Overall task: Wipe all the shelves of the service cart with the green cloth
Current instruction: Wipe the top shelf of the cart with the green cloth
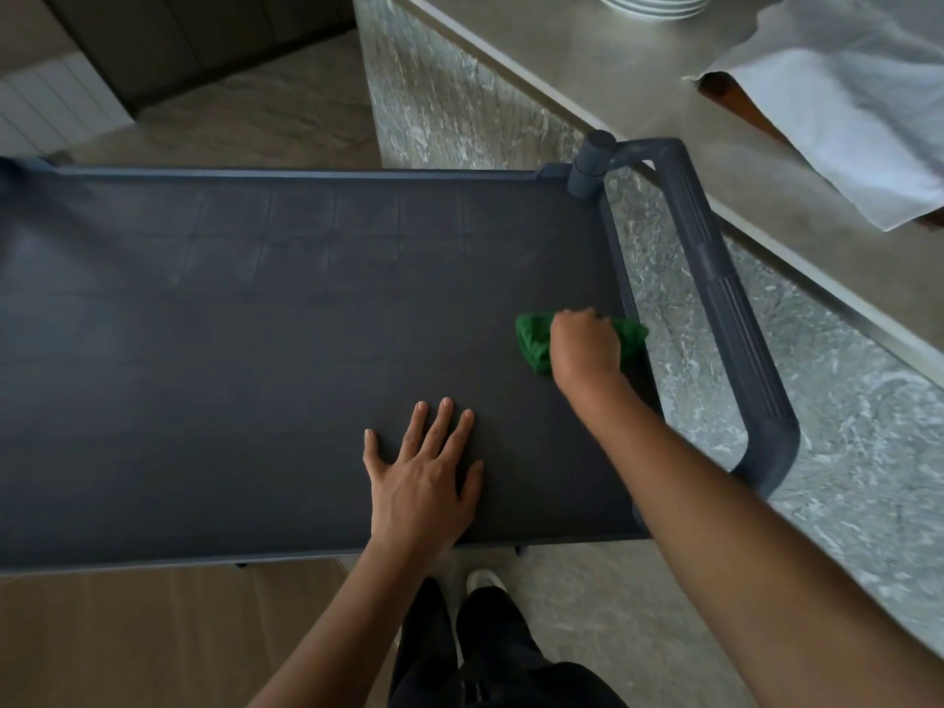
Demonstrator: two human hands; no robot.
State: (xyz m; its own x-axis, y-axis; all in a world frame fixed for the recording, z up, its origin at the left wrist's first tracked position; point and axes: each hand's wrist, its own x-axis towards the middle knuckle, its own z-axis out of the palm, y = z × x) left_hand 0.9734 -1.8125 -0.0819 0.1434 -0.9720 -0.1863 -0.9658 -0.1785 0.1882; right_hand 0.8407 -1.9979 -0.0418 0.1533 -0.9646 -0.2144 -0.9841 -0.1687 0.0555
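Green cloth (531, 344) bunched in right hand (582, 347) on cart shelf (255, 324); left hand (419, 482) flat, fingers spread

Bunched green cloth (531, 344) on dark service cart (255, 324) top shelf, right edge

Tabletop (587, 58), upper right: stack of white plates (654, 2) at top edge, cropped. White cloth (858, 94) further right, draped over a brown object (735, 102). Mottled stone panel (459, 104) below tabletop. Dark cabinet (179, 38) upper left, standing on floor (265, 120).
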